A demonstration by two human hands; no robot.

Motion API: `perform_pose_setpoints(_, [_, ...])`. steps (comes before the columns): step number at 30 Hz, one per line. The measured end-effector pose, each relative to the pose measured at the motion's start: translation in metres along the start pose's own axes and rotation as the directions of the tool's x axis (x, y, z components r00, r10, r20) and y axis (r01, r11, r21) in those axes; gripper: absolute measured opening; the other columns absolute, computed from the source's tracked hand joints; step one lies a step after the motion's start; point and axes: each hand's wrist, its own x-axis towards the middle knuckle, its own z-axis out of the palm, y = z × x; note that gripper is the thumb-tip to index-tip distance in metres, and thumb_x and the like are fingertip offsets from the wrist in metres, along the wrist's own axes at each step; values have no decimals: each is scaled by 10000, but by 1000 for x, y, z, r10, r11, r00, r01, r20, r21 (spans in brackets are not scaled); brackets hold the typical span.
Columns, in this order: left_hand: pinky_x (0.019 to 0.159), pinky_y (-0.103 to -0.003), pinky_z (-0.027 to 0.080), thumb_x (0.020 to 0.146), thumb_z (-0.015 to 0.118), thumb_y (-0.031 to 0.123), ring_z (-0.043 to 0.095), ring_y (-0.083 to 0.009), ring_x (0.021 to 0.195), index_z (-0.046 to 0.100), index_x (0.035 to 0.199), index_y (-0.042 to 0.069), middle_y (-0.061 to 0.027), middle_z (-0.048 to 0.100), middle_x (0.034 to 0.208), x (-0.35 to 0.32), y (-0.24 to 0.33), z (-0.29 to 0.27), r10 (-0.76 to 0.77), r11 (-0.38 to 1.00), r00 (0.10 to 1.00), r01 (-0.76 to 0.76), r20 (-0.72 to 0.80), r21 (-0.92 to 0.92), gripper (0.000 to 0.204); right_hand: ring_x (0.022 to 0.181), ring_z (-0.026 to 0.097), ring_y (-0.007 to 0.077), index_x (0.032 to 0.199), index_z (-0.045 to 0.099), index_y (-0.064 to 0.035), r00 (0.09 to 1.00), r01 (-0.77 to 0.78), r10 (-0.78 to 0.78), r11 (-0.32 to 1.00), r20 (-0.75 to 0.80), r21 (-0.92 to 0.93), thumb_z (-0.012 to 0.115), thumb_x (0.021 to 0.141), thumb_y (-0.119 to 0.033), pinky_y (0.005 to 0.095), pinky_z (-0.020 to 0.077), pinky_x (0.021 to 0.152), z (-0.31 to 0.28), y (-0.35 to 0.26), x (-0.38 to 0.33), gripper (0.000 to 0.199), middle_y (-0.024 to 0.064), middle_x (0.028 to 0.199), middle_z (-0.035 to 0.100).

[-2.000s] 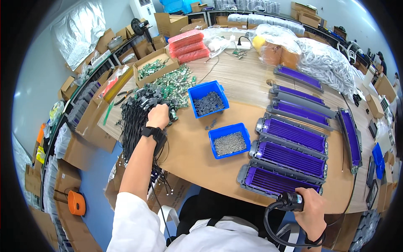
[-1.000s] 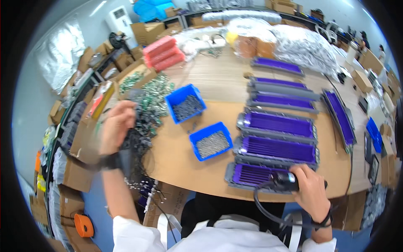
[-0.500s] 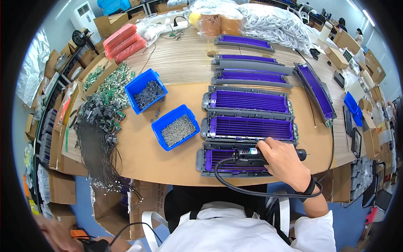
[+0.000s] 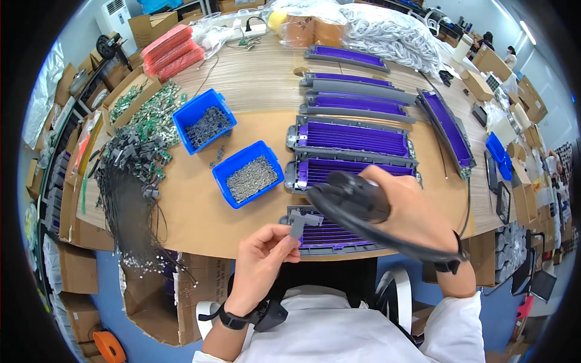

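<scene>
My left hand pinches a small grey plastic bracket over the left end of the nearest purple-and-grey slatted housing. My right hand is wrapped round a black electric screwdriver with a thick cable. The tool is raised over the two nearest housings and blurred by motion; its tip cannot be made out. Behind the nearest housing lies a second slatted housing, partly covered by the tool. Left of it stands a blue bin of small screws.
Another blue bin holds small grey parts. At the left lie dark wired parts and green circuit boards. More purple housings extend toward the back, one standing slanted at the right. White cables are heaped behind.
My left hand has come in from the lower left and now holds the bracket over the nearest housing. My right hand has lifted and turned the screwdriver. The view has shifted slightly.
</scene>
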Motion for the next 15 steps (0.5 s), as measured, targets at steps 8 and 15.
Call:
perform_pose_setpoints(8, [687, -244, 517, 906, 648, 46, 638, -107, 742, 668, 981, -16, -63, 691, 841, 15, -11, 11, 90, 995, 995, -92, 40, 37, 100, 637, 629, 336, 996, 527, 5, 993, 41, -53, 992, 101, 117, 796, 697, -113, 366, 457, 580, 27, 16, 33, 419, 166, 686, 608])
perform_pose_setpoints(15, [605, -206, 440, 927, 639, 86, 567, -59, 702, 681, 946, -27, -10, 629, 780, 21, -10, -3, 31, 988, 998, -38, 50, 147, 123, 724, 625, 411, 974, 494, -1, 974, 187, -158, 963, 160, -192, 679, 723, -29, 488, 462, 586, 43, 10, 50, 313, 187, 735, 632])
